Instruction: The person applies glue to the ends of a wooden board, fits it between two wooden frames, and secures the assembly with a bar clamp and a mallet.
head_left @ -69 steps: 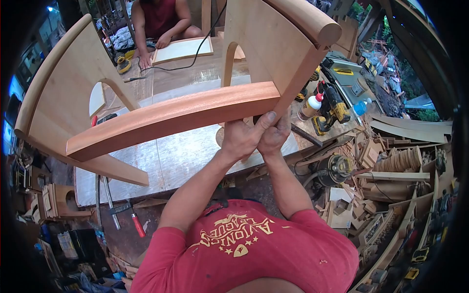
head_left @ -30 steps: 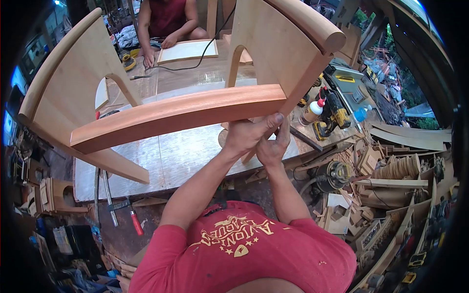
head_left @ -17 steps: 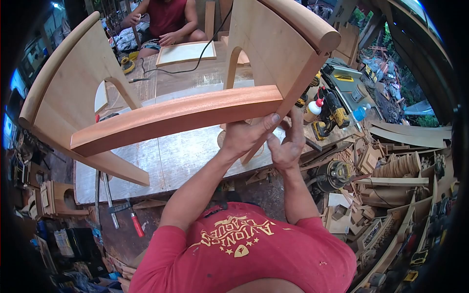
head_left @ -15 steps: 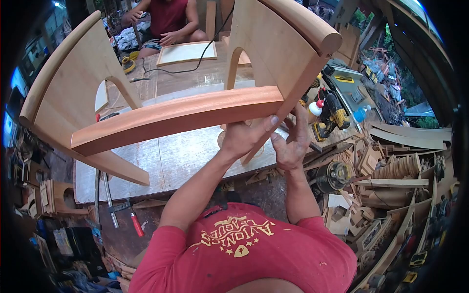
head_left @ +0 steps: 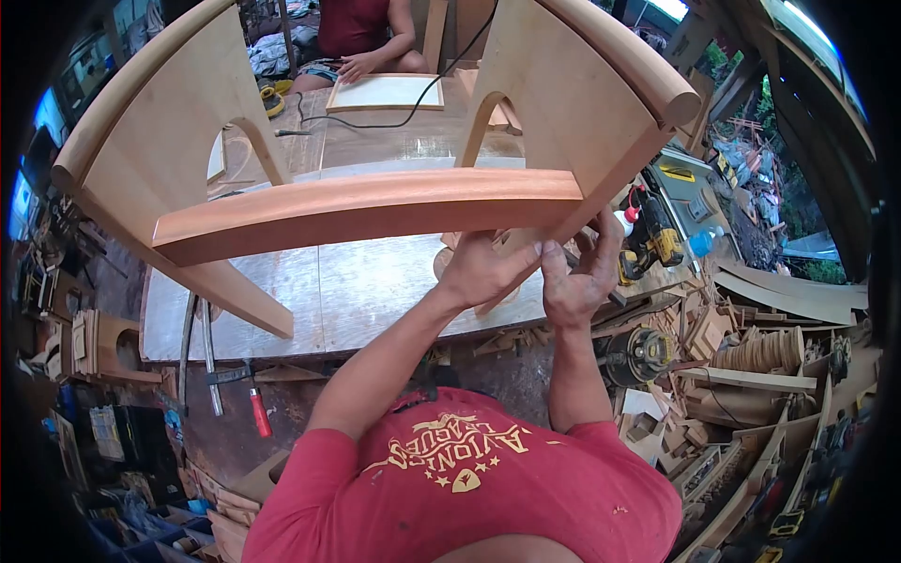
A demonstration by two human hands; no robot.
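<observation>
A pale wooden furniture frame stands on the workbench [head_left: 366, 291], with two side panels bearing arched cutouts and rounded top rails. A curved reddish wooden rail [head_left: 375, 208] spans between the left side panel [head_left: 174, 113] and the right side panel [head_left: 572, 103]. Below the rail's right end, my left hand [head_left: 481, 272] holds the right panel's leg, thumb along its front edge. My right hand [head_left: 577, 286] is closed about the outer side of that same leg, its thumb beside my left thumb. Some fingers of both hands are hidden behind the wood.
A bar clamp with a red handle [head_left: 260, 413] hangs at the bench's front left. Yellow-black power drills [head_left: 662, 235] and a glue bottle [head_left: 626, 220] lie to the right. Across the bench sits another person [head_left: 366, 38] behind a framed white panel [head_left: 389, 93]. Wood offcuts fill the right side.
The view has shifted, and the frame appears farther right. My right thumb has come up close to my left thumb at the leg. The other person's raised hand has left the view.
</observation>
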